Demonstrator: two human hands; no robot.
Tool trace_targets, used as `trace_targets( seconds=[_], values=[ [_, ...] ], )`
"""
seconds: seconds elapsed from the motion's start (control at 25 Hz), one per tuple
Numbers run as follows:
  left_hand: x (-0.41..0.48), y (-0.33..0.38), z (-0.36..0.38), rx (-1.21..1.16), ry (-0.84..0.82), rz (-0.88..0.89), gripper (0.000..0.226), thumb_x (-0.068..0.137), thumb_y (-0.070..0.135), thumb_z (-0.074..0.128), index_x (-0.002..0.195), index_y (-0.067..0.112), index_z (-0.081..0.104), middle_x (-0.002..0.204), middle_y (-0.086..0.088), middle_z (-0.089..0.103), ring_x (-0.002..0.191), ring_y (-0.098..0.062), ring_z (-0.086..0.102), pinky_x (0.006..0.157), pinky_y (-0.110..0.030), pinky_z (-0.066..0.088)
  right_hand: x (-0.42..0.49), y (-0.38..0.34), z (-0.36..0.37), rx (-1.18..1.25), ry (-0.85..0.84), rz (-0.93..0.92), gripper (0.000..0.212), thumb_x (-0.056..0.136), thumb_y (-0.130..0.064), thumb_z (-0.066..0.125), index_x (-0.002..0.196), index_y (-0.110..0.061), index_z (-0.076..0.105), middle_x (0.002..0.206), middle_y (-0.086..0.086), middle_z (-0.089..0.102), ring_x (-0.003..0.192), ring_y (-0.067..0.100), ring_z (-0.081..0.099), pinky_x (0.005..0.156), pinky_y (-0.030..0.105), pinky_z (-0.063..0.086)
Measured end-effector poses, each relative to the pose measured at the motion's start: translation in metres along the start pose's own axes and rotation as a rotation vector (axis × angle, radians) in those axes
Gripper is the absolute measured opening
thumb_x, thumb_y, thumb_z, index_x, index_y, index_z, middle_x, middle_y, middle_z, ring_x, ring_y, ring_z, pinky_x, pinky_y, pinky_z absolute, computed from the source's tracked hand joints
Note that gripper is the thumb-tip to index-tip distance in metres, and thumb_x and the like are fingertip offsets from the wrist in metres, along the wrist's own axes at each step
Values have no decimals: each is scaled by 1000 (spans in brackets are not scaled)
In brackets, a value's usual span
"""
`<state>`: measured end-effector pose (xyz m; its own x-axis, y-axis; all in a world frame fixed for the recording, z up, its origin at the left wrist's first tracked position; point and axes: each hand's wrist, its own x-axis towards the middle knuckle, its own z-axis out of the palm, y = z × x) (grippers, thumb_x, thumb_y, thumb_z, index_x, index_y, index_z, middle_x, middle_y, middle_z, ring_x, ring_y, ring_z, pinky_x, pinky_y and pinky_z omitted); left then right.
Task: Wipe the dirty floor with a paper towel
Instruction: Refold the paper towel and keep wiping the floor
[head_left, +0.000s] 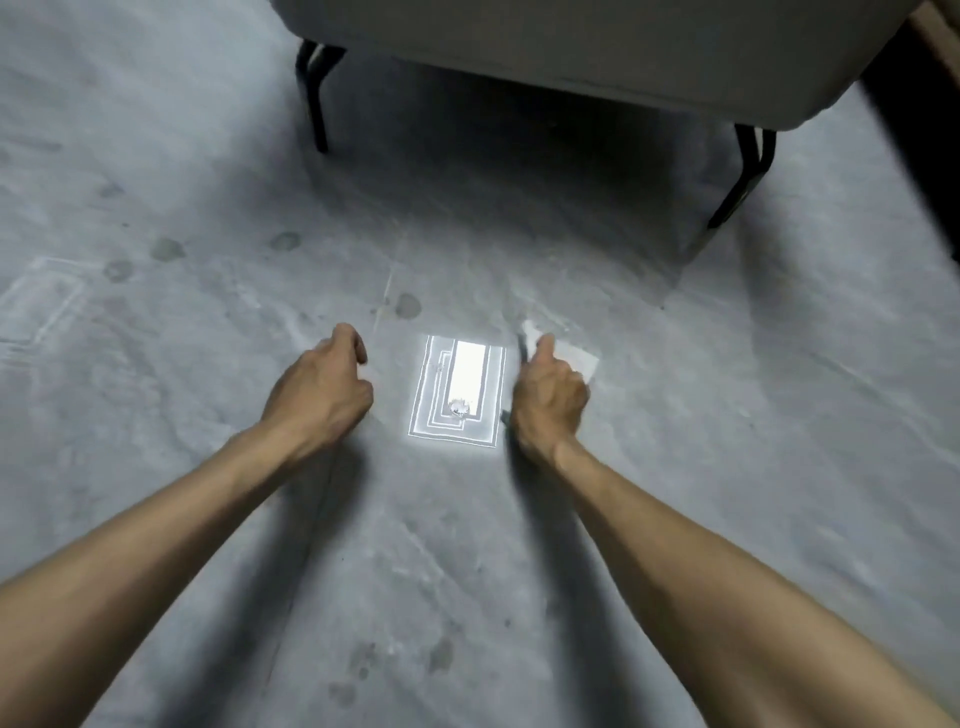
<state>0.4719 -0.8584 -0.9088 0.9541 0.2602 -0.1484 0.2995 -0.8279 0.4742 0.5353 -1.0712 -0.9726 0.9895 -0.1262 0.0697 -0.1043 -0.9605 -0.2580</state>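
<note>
The right hand (550, 400) grips the towel (576, 358), which sticks out past its knuckles at 1 o'clock, long axis running 10 to 4. The left hand (324, 387) is curled, empty. Best to press the towel flat and sweep across the floor (208, 415) stains (408, 305) at 11 o'clock.

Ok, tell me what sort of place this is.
Probably a living room at home. A pale upholstered seat on thin black legs stands on a glossy, stained grey floor, which mirrors a rectangular ceiling light.
</note>
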Motion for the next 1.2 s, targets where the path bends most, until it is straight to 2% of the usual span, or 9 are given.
trace_targets(
  seconds=[0.16,0.24,0.52,0.6,0.76,0.84,0.92,1.08,1.2],
  values=[
    [27,-13,-6,29,-151,-27,28,78,5,49,103,14,41,80,-3,47,79,-27,45,66,-32,31,-70,-76,8,58,-363,-825,18,82,-11,53,97,-16,44,76,12,59,62,36,59,47,32,26],
    [37,-16,-5,63,-184,-28,24,81,4,45,103,12,41,94,-9,51,86,-28,46,72,-34,35,-46,-32,-7,46,-364,-981,15,82,-17,49,94,-20,40,86,11,58,67,34,58,48,31,31],
    [58,-19,6,172,-267,-133,29,80,7,40,109,6,41,129,-25,38,115,-42,43,94,-42,37,93,81,-23,-109,131,273,16,96,-12,41,107,-7,51,95,25,67,88,42,61,73,42,42],
    [63,-16,6,181,-285,-164,28,79,9,41,107,7,39,128,-28,37,118,-43,40,96,-42,37,111,30,-3,-27,147,254,22,98,-13,37,111,-8,54,98,21,68,92,39,62,76,42,43],
    [71,-9,-2,167,-278,-192,24,80,12,42,104,8,39,116,-25,44,105,-38,42,82,-38,34,75,-65,27,-41,-172,-546,15,89,-23,52,102,-17,50,75,15,68,65,39,62,52,33,30],
    [69,-4,-2,199,-288,-200,26,81,13,43,106,7,40,119,-27,43,112,-41,41,88,-40,36,91,-30,16,-94,-206,-720,29,77,-21,58,102,-20,45,79,14,67,65,40,60,50,31,28],
    [71,1,0,208,-306,-222,33,80,13,42,113,6,40,127,-30,38,120,-44,39,99,-43,37,128,40,-2,-224,-121,-480,31,78,-18,60,106,-19,49,88,14,66,74,38,62,55,32,35],
    [73,4,5,186,-326,-236,44,77,11,41,120,5,37,138,-38,27,132,-49,26,110,-48,30,175,116,-23,-111,166,416,13,93,-15,47,104,-10,52,97,22,67,92,41,62,75,41,44],
    [72,-2,2,165,-337,-217,46,77,13,41,122,5,36,141,-41,25,136,-49,20,112,-47,27,163,28,9,-6,183,311,20,98,-16,39,109,-12,56,101,20,68,94,39,62,77,41,45]
  ],
)
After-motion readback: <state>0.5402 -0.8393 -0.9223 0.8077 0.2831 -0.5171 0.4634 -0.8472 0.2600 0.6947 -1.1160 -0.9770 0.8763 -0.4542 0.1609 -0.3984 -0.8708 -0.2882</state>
